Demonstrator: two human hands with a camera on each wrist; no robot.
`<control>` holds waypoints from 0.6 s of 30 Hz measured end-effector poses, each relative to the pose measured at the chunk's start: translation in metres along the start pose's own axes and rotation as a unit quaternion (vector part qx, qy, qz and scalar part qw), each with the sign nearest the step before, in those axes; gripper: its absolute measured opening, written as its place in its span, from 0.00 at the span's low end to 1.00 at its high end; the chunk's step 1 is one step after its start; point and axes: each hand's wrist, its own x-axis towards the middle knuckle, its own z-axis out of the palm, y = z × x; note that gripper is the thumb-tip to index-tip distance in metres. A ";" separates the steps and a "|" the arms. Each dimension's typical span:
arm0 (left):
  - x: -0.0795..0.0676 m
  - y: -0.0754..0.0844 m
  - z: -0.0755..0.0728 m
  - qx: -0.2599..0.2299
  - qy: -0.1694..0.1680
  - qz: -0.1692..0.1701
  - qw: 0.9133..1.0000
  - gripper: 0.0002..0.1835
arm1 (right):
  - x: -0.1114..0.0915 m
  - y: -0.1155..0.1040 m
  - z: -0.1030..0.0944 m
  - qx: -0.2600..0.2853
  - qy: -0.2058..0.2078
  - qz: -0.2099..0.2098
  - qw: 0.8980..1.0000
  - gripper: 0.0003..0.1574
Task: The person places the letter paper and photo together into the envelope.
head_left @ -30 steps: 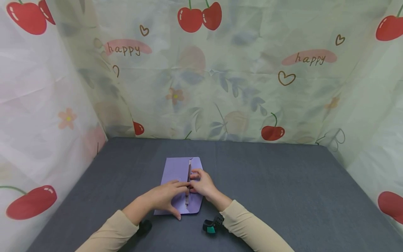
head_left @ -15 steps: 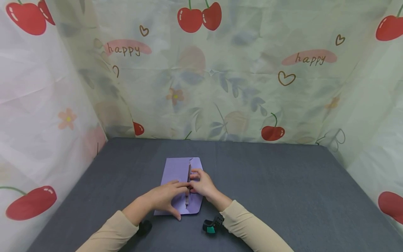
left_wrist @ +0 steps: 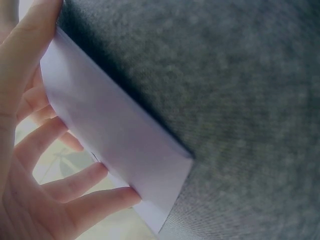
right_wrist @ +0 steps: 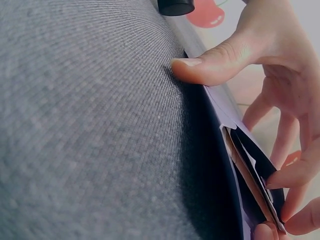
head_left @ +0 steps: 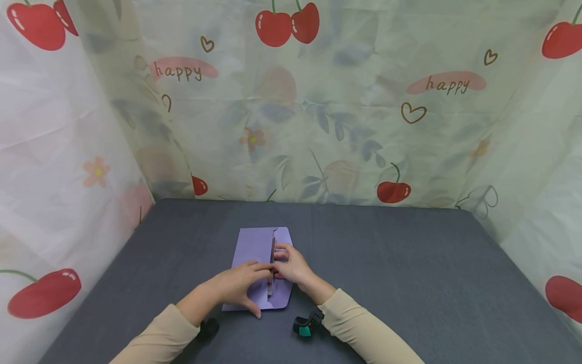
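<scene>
A flat purple folder (head_left: pixel 254 242) lies on the dark cloth, with a lengthwise slit near its right side. Inside the slit shows the edge of a thin brown and dark layered insert (right_wrist: pixel 252 186). My left hand (head_left: pixel 238 283) rests across the cover, fingers extended to the slit and thumb at the near edge. My right hand (head_left: pixel 295 268) curls over the right-hand strip; its thumb and a finger pinch at the slit's edge in the right wrist view. What exactly lies between those fingertips I cannot tell. In the left wrist view, left fingers (left_wrist: pixel 85 182) touch the folder's side.
Dark grey cloth (head_left: pixel 386 268) covers the table. A black and teal wrist device (head_left: pixel 303 327) sits beside the right cuff, and a black one (head_left: pixel 209 329) is below the left cuff. Printed curtains (head_left: pixel 318 126) enclose the back and both sides.
Both hands stay in nearly the same place. The dark strip visible in the slit looks slightly shorter at both ends than a second ago.
</scene>
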 end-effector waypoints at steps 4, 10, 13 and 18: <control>0.000 -0.001 0.001 0.004 0.001 0.001 1.000 0.37 | 0.000 0.000 0.000 0.005 -0.002 -0.002 1.000 0.32; 0.000 -0.001 0.001 -0.002 -0.004 -0.004 1.000 0.37 | 0.002 0.001 -0.001 0.013 -0.007 0.003 1.000 0.33; -0.001 -0.001 0.000 -0.010 -0.009 -0.011 1.000 0.36 | 0.002 0.001 -0.003 0.015 -0.008 0.005 1.000 0.34; -0.001 -0.001 0.001 -0.005 -0.008 -0.010 1.000 0.36 | -0.001 -0.002 -0.011 0.017 -0.007 0.007 1.000 0.33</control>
